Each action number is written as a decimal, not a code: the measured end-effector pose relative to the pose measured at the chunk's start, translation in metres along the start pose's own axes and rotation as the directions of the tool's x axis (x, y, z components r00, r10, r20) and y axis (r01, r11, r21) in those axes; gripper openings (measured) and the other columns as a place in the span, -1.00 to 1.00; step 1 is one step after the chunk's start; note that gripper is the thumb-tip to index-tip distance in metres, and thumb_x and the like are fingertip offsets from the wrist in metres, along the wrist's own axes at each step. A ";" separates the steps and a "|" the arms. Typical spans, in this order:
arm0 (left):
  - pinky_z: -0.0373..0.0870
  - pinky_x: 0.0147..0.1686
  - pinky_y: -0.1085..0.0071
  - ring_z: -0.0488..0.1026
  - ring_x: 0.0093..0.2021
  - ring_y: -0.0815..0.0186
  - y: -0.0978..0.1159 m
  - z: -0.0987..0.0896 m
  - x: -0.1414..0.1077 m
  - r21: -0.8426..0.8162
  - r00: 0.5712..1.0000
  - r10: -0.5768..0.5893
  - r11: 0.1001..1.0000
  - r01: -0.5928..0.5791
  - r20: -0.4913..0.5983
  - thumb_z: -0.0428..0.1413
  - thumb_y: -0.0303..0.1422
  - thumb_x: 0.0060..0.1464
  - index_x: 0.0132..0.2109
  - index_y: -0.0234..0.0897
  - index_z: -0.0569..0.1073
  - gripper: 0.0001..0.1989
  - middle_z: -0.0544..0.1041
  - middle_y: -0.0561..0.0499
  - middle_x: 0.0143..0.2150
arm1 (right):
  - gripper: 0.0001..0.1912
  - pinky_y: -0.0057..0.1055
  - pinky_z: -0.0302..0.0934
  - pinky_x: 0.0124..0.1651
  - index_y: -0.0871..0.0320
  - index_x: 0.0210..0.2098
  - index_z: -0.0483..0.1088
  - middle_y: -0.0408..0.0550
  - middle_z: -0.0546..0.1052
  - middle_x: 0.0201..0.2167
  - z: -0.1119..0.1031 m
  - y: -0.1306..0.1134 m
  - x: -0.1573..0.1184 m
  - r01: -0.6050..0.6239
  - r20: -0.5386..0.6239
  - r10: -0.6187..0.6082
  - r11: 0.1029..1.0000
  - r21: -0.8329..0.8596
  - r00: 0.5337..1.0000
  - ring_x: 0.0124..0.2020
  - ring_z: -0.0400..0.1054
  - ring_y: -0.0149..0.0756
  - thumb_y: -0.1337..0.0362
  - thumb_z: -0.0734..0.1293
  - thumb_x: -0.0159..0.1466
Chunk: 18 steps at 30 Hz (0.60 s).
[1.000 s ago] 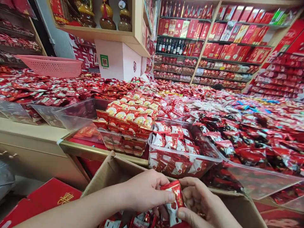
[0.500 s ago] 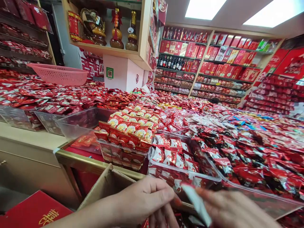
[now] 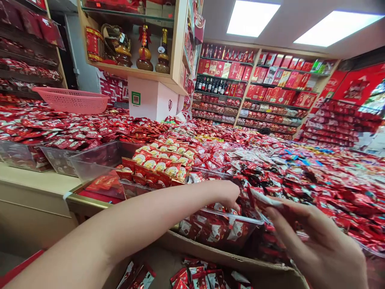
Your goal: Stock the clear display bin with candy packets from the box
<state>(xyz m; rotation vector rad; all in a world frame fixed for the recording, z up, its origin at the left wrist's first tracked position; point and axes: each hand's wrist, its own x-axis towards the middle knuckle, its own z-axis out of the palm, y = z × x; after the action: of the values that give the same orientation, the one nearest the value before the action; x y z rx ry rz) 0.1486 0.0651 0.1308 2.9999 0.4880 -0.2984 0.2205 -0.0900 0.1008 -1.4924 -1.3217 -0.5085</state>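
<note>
My left hand reaches over a clear plastic bin of red-and-white snack packets. Its fingers bend down among the packets at the bin's right side; most of them are hidden, so their grip is unclear. Between thumb and fingers, my right hand pinches a red-and-white packet just right of the left hand. Below both arms stands an open cardboard box. Several loose red-and-white packets lie in its bottom.
Stacked durian packets fill the bin to the left. Heaps of red packets spread over the right side. A pink basket sits at the back left. A display cabinet overhangs the counter.
My left hand has moved up and forward from above the cardboard box to the clear bin. My right hand has shifted up and right, still with a packet. The view has tilted slightly.
</note>
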 end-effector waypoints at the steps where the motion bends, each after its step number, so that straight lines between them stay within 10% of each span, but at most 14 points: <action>1: 0.32 -0.34 0.34 0.43 -0.30 0.12 0.003 0.001 0.002 0.021 0.999 -0.019 1.000 0.018 0.032 0.16 -0.31 -0.14 -0.26 -0.48 0.49 -0.69 0.51 -0.25 -0.28 | -0.79 -0.44 0.26 -0.37 0.08 -0.29 0.39 -0.15 0.49 -0.43 0.000 0.003 -0.004 -0.001 0.002 0.001 1.000 0.018 1.000 -0.52 0.35 -0.37 0.17 0.30 0.09; 18: 0.32 -0.31 0.37 0.43 -0.27 0.16 0.005 0.000 0.007 0.084 0.991 -0.119 0.990 0.114 0.061 0.07 -0.50 -0.12 -0.27 -0.47 0.46 -0.80 0.50 -0.23 -0.28 | -0.77 -0.51 0.30 -0.42 0.11 -0.32 0.39 -0.15 0.51 -0.47 0.002 0.038 -0.026 -0.232 0.030 0.231 0.957 0.174 0.973 -0.51 0.40 -0.35 0.15 0.34 0.04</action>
<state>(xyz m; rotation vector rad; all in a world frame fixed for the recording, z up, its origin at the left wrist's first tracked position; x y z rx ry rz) 0.1566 0.0624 0.1292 3.0323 0.6619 -0.4348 0.2467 -0.0954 0.0627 -1.4781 -1.1484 -0.2266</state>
